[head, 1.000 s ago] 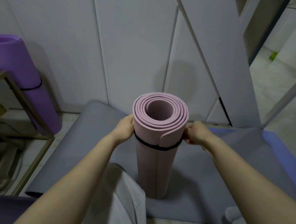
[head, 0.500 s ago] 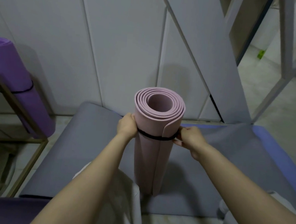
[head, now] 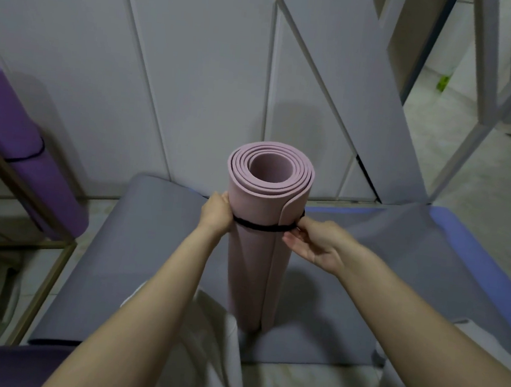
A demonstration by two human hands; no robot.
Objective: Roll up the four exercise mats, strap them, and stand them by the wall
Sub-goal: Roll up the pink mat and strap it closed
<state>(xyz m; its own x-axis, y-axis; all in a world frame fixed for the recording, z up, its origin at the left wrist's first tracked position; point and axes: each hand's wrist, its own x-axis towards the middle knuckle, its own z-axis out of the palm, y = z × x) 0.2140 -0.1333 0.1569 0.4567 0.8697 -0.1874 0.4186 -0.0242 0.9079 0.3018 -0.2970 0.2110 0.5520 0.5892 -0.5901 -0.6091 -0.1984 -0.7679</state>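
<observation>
"Pink foam exercise mat, rolled into a tube: where do we have it?"

"We have it standing upright on a flat grey floor mat, in front of the white panelled wall, with a thin black elastic strap round its upper part."

"And our hands?"

"Our left hand clasps the roll's left side at the strap's level, fingers wrapped behind it. Our right hand pinches the strap at the roll's right edge between thumb and forefinger; the other fingers hang loose."

"What else do we see?"

"A purple rolled foam mat with its own black band leans against the wall at our left, behind a thin gold metal frame. A flat blue mat lies along the grey one's right edge."
</observation>
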